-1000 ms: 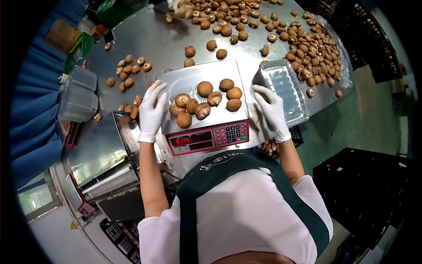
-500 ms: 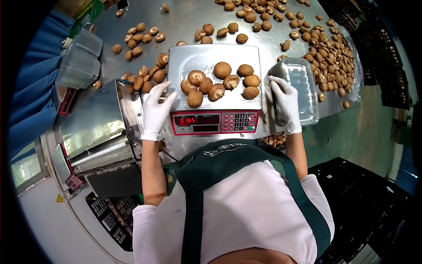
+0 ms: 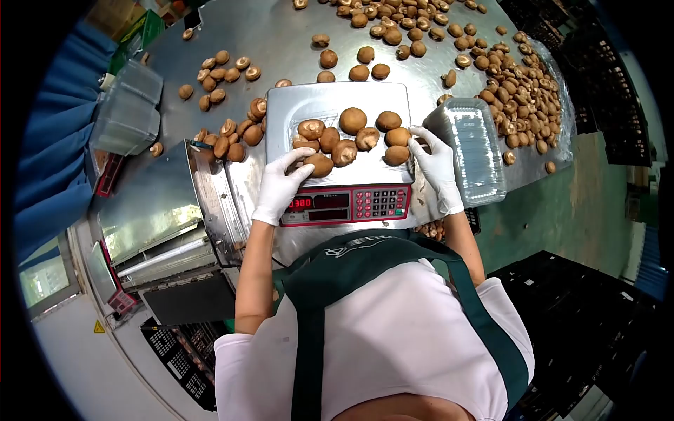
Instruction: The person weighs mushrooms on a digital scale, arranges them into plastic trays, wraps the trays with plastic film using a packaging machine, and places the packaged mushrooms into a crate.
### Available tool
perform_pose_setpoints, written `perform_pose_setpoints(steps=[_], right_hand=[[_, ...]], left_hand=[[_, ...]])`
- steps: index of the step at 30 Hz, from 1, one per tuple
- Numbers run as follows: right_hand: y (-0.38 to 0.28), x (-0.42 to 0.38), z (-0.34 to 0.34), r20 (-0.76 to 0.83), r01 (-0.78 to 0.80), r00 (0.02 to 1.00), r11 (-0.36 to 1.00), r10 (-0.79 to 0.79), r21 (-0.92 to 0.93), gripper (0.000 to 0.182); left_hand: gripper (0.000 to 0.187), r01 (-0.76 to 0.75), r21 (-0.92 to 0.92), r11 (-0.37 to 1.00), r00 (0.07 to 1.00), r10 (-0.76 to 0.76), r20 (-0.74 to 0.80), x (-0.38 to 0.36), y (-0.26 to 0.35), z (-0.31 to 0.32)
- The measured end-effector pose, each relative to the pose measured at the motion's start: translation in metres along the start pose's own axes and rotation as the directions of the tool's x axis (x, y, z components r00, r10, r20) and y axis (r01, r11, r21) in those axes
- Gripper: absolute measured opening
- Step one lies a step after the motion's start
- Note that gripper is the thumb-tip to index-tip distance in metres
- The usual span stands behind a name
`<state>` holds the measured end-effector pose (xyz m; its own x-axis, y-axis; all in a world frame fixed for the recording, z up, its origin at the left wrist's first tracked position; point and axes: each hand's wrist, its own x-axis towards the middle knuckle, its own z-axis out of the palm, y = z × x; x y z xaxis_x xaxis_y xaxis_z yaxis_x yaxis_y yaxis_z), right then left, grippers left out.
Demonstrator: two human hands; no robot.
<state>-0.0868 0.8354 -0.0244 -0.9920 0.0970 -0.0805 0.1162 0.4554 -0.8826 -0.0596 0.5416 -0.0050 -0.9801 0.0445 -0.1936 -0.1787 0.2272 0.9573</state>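
Brown mushrooms [image 3: 352, 121] lie in a loose group on the silver pan of a digital scale [image 3: 335, 98], with a clear plastic tray partly visible under those at the left. My left hand [image 3: 279, 188], in a white glove, has thumb and fingers around a mushroom [image 3: 319, 165] at the front left of the group. Its fingertips partly cover another mushroom beside it. My gloved right hand [image 3: 437, 168] reaches in from the right, thumb and forefinger apart, their tips touching a mushroom [image 3: 398, 136] at the pan's right side. The red display partly shows 380.
Stacked clear trays [image 3: 477, 151] stand right of the scale. A large mushroom heap [image 3: 519, 98] spreads behind them. More mushrooms lie at the far side and left of the scale. Other clear containers [image 3: 130, 105] stand at the left, near a metal machine [image 3: 151, 203].
Both hands have moved inward from the scale's sides onto the mushrooms. The front-left mushroom has shifted slightly right, and the display has gone from 0165 to a reading ending in 380.
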Motion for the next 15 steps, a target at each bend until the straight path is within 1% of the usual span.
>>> perform_pose_setpoints(steps=[1, 2, 3, 4, 6, 7, 8, 9, 10, 11, 13, 14, 15], right_hand=[[0.000, 0.000, 0.001, -0.002, 0.002, 1.000, 1.000, -0.002, 0.001, 0.028], [0.001, 0.000, 0.003, -0.013, 0.013, 1.000, 1.000, -0.013, -0.015, 0.028], [0.001, 0.001, 0.003, -0.022, 0.024, 0.999, 0.999, -0.024, -0.030, 0.028], [0.001, 0.001, 0.003, -0.016, 0.021, 1.000, 1.000, -0.021, -0.021, 0.029], [0.004, 0.002, 0.002, -0.012, 0.032, 0.999, 0.999, -0.033, -0.018, 0.029], [0.004, 0.002, 0.000, -0.007, 0.044, 0.999, 0.999, -0.044, -0.015, 0.029], [0.001, 0.002, -0.002, -0.006, 0.045, 0.999, 0.999, -0.045, -0.015, 0.029], [-0.004, 0.002, -0.007, -0.011, 0.013, 1.000, 0.999, -0.014, -0.038, 0.030], [-0.007, 0.002, -0.009, -0.016, -0.020, 1.000, 0.998, 0.019, -0.060, 0.030], [0.000, 0.003, -0.009, -0.074, 0.041, 0.996, 0.998, -0.044, -0.046, 0.030], [-0.002, 0.005, -0.014, -0.099, 0.015, 0.995, 0.999, -0.018, -0.030, 0.031], [-0.003, 0.006, -0.017, -0.105, -0.004, 0.994, 0.999, -0.002, -0.053, 0.031], [0.001, 0.008, -0.017, -0.142, 0.028, 0.989, 0.999, -0.030, -0.018, 0.031]], left_hand=[[0.026, -0.003, 0.001, 1.000, 1.000, 0.003, 0.000, 0.001, 0.000, 0.002], [0.025, -0.127, 0.129, 0.983, 0.990, 0.134, -0.046, 0.003, 0.000, 0.004], [0.023, -0.240, 0.260, 0.935, 0.961, 0.267, -0.076, 0.004, 0.000, 0.005], [0.023, -0.242, 0.261, 0.935, 0.960, 0.269, -0.075, 0.003, 0.001, 0.005], [0.021, -0.186, 0.428, 0.885, 0.956, 0.264, -0.131, 0.001, 0.002, 0.002], [0.021, -0.186, 0.428, 0.884, 0.955, 0.265, -0.131, 0.002, -0.001, 0.002], [0.021, -0.156, 0.252, 0.955, 0.964, 0.202, -0.170, 0.002, -0.008, 0.001], [0.020, -0.122, 0.067, 0.990, 0.971, 0.133, -0.200, 0.003, -0.012, -0.001], [0.017, -0.153, 0.099, 0.983, 0.948, 0.174, -0.268, 0.004, -0.013, -0.007], [0.016, -0.094, 0.015, 0.995, 0.950, 0.094, -0.298, 0.005, -0.013, -0.015], [0.017, 0.068, -0.168, 0.983, 0.926, -0.125, -0.356, 0.003, -0.003, -0.030], [0.019, 0.028, -0.120, 0.992, 0.932, -0.069, -0.355, 0.005, -0.008, -0.038], [0.021, -0.012, -0.073, 0.997, 0.936, -0.014, -0.351, 0.007, -0.014, -0.046]])
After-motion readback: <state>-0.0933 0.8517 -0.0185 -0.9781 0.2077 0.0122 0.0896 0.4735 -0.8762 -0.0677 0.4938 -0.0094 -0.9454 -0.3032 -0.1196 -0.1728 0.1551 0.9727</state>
